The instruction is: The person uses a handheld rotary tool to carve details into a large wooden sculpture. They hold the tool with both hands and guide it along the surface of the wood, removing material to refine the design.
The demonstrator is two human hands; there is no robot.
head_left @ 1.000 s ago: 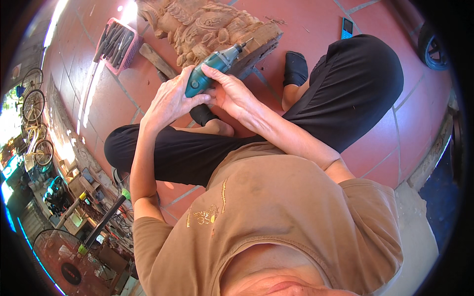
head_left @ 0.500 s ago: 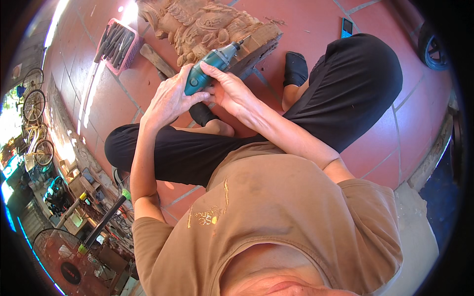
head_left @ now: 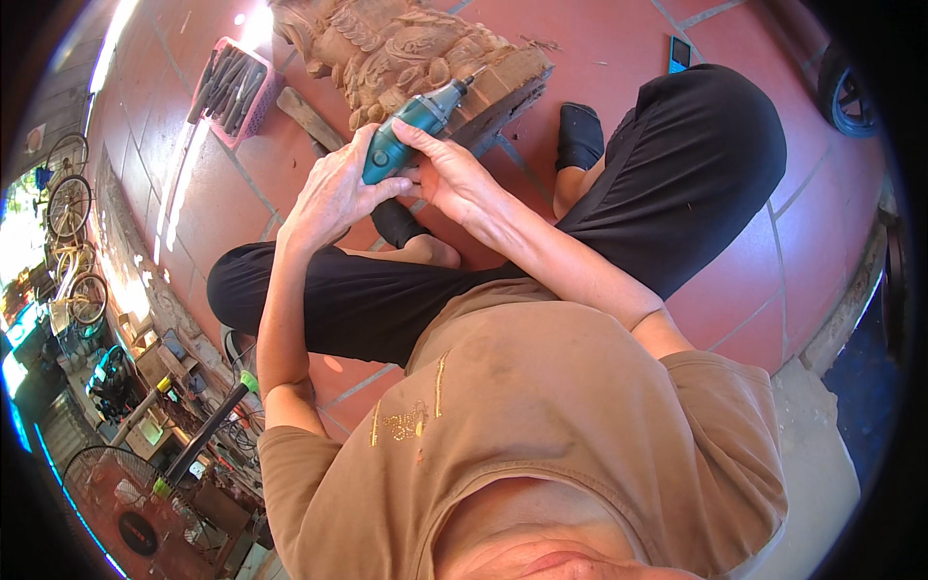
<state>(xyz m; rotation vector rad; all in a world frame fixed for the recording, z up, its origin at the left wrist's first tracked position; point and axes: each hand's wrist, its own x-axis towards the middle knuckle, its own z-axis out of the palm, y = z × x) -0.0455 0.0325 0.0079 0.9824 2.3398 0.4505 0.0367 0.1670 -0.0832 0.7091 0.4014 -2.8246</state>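
Both of my hands hold a teal rotary tool [head_left: 390, 155] with a grey nose and a thin bit pointing up and right. My left hand [head_left: 332, 193] wraps its rear end from the left, the thumb across the lower side. From the right, my right hand [head_left: 454, 182] grips it, thumb lying on top of the body; its other fingers are hidden underneath. Just beyond the tool lies a carved wooden piece [head_left: 396, 48] with curling relief, its flat end block [head_left: 512, 82] near the bit. Whether the bit touches the wood I cannot tell.
A pink basket [head_left: 253, 104] of dark chisel-like tools stands at the far left. Beside it lies a wooden-handled tool [head_left: 307, 118]. A phone [head_left: 680, 54] rests on the tiles at the far right, near a wheel [head_left: 851, 92]. A fan [head_left: 135, 512] stands at the near left.
My hands and the tool stay almost in place. The bit end has shifted very slightly; the view has moved a little.
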